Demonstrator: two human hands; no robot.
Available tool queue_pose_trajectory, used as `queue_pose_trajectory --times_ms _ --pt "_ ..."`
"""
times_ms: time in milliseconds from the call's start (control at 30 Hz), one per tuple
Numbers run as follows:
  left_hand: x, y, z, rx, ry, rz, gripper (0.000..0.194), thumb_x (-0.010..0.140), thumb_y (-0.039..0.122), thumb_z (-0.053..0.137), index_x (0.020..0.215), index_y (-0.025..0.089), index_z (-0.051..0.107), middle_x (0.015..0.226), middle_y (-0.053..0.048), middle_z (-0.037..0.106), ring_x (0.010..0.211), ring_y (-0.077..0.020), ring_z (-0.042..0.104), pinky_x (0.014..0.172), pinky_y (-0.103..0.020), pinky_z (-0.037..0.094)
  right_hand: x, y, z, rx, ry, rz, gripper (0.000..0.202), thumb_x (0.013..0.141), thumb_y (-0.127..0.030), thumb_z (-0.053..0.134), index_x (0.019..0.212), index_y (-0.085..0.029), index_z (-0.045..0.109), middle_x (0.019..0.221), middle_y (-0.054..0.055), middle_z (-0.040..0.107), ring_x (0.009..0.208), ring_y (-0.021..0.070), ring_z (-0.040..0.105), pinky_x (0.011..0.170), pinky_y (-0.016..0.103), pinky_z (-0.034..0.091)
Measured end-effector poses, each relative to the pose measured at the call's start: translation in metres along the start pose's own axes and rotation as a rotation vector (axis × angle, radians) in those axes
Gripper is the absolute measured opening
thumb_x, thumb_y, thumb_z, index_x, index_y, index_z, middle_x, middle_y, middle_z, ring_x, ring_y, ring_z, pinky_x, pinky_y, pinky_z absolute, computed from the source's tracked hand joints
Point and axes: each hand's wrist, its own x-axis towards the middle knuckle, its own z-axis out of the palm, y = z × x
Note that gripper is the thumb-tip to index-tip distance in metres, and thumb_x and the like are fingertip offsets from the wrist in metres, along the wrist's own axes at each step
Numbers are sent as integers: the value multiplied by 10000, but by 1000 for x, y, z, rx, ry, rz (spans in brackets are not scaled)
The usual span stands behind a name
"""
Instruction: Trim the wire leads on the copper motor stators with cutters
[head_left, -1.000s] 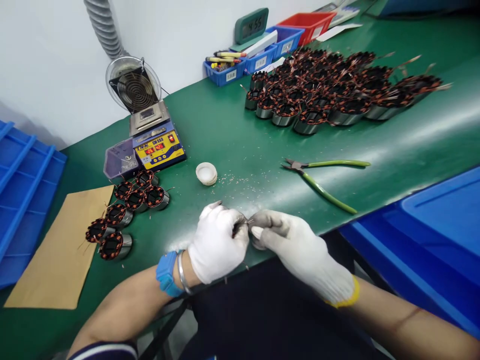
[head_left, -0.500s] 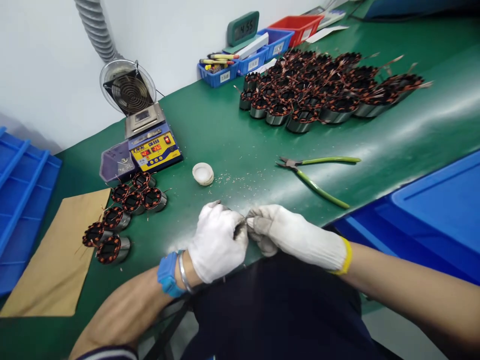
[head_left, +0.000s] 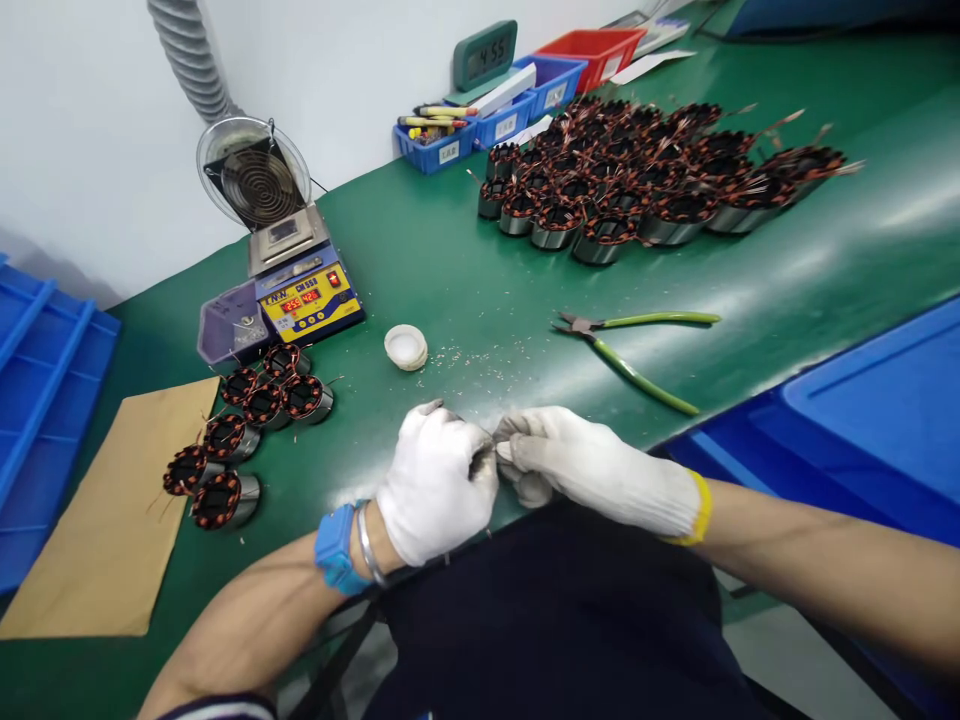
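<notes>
My left hand (head_left: 439, 485), in a white glove with a blue watch at the wrist, is curled closed near the table's front edge. My right hand (head_left: 574, 460), gloved with a yellow cuff, meets it with thumb and fingers pinched together. Whatever lies between the fingertips is too small to make out. Beyond the hands are a small white round dish (head_left: 406, 347) and scattered tiny clippings (head_left: 480, 358). Green-handled cutters (head_left: 637, 360) lie open to the right of these.
Wound copper coil rings stand in a large group (head_left: 630, 180) at the back and a small group (head_left: 262, 405) at left. Also there are a yellow-fronted solder pot (head_left: 311, 305), brown cardboard (head_left: 105, 520), blue bins (head_left: 435, 150), a red bin (head_left: 592, 52) and a clock (head_left: 485, 55).
Both hands stay in nearly the same place, with my right hand's fingers and wrist shifted slightly. The numbers on the solder pot's display differ.
</notes>
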Motion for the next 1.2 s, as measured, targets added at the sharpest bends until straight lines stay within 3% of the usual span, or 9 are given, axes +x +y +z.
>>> queue_pose_trajectory --times_ms 100,267,500,567,767,933,1000,1067,1200 --pt "0 0 0 -5 6 4 142 836 165 568 720 201 642 694 -31 667 731 -191 655 1026 -450 518 -3 6 -6 -128 100 -103 215 929 -283 482 934 -175 668 770 57 722 637 181 659 598 292 514" --pt "1 0 0 -4 -25 -7 142 818 136 573 712 210 632 692 -27 661 724 -190 652 1031 -445 514 -3 19 -21 -628 207 -713 283 905 -125 478 1050 -175 717 1045 144 746 923 255 679 888 452 523" --pt "1 0 -1 -6 -35 -3 163 833 156 563 698 209 637 686 -24 669 722 -186 653 1047 -449 509 0 5 0 -46 67 -112 264 971 -223 418 805 -182 620 580 -2 646 487 149 606 501 260 489" --pt "2 1 -2 -16 -37 -9 167 837 151 563 703 212 642 693 -32 678 727 -191 655 1051 -447 508 -1 9 -2 -99 115 -147 204 950 -252 484 845 -178 643 664 24 689 569 171 650 545 276 514" --pt "4 1 -1 -8 -20 4 177 823 129 560 680 204 631 661 -26 653 695 -187 640 1023 -449 522 -5 18 -18 -696 245 -738 256 901 -103 490 1027 -173 702 1016 128 746 895 238 684 902 438 530" --pt "4 0 -2 5 -84 -7 150 826 161 574 699 210 637 689 -19 671 723 -184 646 1056 -453 498 -2 2 -9 60 12 -2 221 943 -280 414 780 -212 547 661 27 656 584 172 637 579 287 507" --pt "5 0 -3 6 -101 -12 153 829 163 572 701 212 641 692 -22 673 731 -186 649 1066 -452 491 -1 1 -11 230 -132 108 241 955 -295 377 761 -226 503 614 4 628 537 162 620 536 273 487" --pt "5 0 -3 6 -91 -8 161 833 156 566 704 210 645 692 -27 673 732 -188 651 1066 -445 491 -1 5 -16 23 -68 -21 197 939 -311 446 823 -211 570 723 38 684 621 186 650 573 296 488" --pt "6 0 -2 22 -79 5 172 835 155 560 690 219 628 677 -23 660 711 -185 638 1059 -435 498 -1 13 -22 -711 212 -641 209 938 -234 529 1052 -164 689 1025 136 735 854 250 667 759 391 496"
